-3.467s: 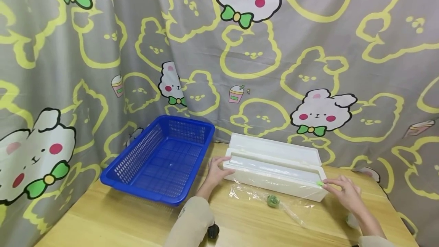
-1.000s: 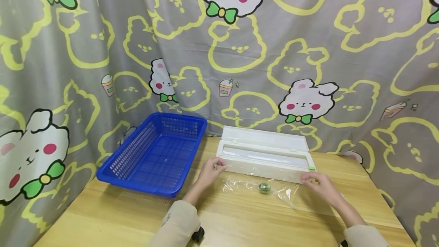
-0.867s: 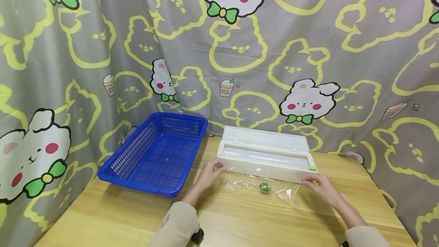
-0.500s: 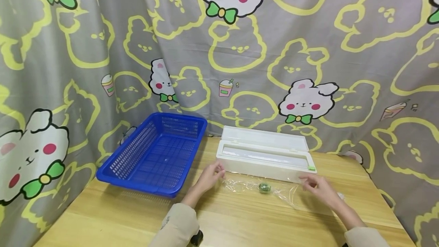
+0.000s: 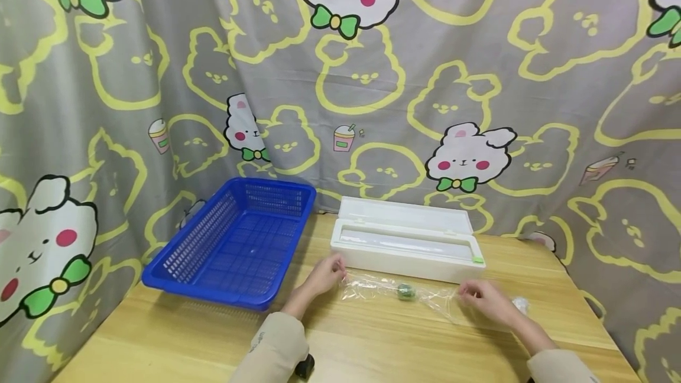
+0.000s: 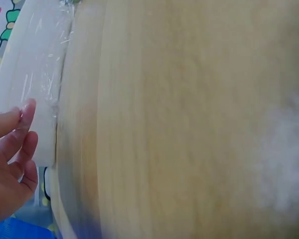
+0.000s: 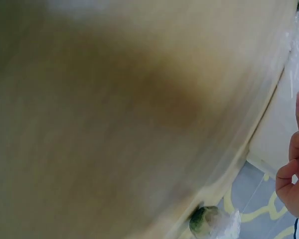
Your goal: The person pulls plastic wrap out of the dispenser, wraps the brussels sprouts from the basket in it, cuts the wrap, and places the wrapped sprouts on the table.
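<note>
A sheet of clear cling film [image 5: 367, 288] lies in front of the long white cling film dispenser [image 5: 407, 262], with a small round green vegetable [image 5: 407, 292] on it, its exact kind too small to make out. At the film's left edge, thumb and forefinger of my left hand [image 5: 324, 278] pinch the film; the left wrist view shows this pinch in front of the white dispenser. My right hand [image 5: 486, 301] pinches the film's right side with fingers curled. In the dispenser, whose lid stands open at the back, the film roll shows, and a green slider [image 5: 477, 260] sits at the right end.
A blue plastic basket [image 5: 213, 298] stands on the wooden table [image 5: 372, 347] at left. Beyond my right hand lies another green thing in film [image 7: 205, 222], near the dispenser's right end. A patterned curtain [image 5: 287, 87] hangs behind.
Earlier my right hand was at the green slider and my left at the dispenser's left end. Both have since come nearer, off the dispenser, drawing the film's edge down toward the vegetable.
</note>
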Demonstrator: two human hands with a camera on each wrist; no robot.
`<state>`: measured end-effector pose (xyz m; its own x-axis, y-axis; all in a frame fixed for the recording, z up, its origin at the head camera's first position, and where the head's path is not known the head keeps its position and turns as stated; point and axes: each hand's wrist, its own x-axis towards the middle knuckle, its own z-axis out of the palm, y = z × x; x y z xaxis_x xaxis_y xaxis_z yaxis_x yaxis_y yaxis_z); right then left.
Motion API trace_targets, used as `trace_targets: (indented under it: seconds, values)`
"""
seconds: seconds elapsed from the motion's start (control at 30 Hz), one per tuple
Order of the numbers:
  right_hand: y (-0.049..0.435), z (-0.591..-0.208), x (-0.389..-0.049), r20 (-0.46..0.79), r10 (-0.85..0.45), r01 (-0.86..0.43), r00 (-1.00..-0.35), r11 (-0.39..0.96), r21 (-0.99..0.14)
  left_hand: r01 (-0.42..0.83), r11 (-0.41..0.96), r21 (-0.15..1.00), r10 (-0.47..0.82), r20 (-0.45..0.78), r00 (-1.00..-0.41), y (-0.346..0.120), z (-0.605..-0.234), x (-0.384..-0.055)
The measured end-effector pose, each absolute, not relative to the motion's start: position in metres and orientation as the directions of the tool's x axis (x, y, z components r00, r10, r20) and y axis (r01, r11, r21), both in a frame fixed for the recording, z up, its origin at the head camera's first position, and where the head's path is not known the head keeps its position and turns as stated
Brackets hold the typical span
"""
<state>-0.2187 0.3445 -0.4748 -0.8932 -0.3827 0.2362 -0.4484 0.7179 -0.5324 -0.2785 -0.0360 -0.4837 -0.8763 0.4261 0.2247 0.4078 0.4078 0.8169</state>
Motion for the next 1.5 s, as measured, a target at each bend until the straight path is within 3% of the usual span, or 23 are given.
trace_targets:
  seconds: [0.5,0.7,0.87,1.1,1.3,1.5]
  values:
    - [0.335,-0.475,-0.218,0.044,-0.436,-0.408,-0.899,0.796,-0.448,0.504,0.575,0.645,0.573,0.122,-0.810,-0.034,-0.488,-0.281]
    - [0.328,-0.475,-0.218,-0.010,-0.372,-0.339,-0.928,0.856,-0.389,0.545,0.647,0.533,0.601,0.083,-0.795,-0.031,-0.490,-0.284]
    - [0.326,-0.478,-0.219,-0.023,-0.329,-0.297,-0.944,0.877,-0.377,0.559,0.670,0.488,0.596,0.096,-0.798,-0.032,-0.491,-0.286]
    - [0.327,-0.481,-0.224,0.036,-0.356,-0.346,-0.934,0.873,-0.344,0.533,0.746,0.398,0.534,0.120,-0.837,-0.032,-0.490,-0.285]
    - [0.331,-0.480,-0.226,0.048,-0.379,-0.371,-0.924,0.858,-0.356,0.483,0.744,0.462,0.484,0.126,-0.866,-0.034,-0.488,-0.284]
    - [0.337,-0.479,-0.225,0.036,-0.428,-0.403,-0.903,0.816,-0.414,0.480,0.635,0.605,0.536,0.103,-0.838,-0.038,-0.485,-0.282]
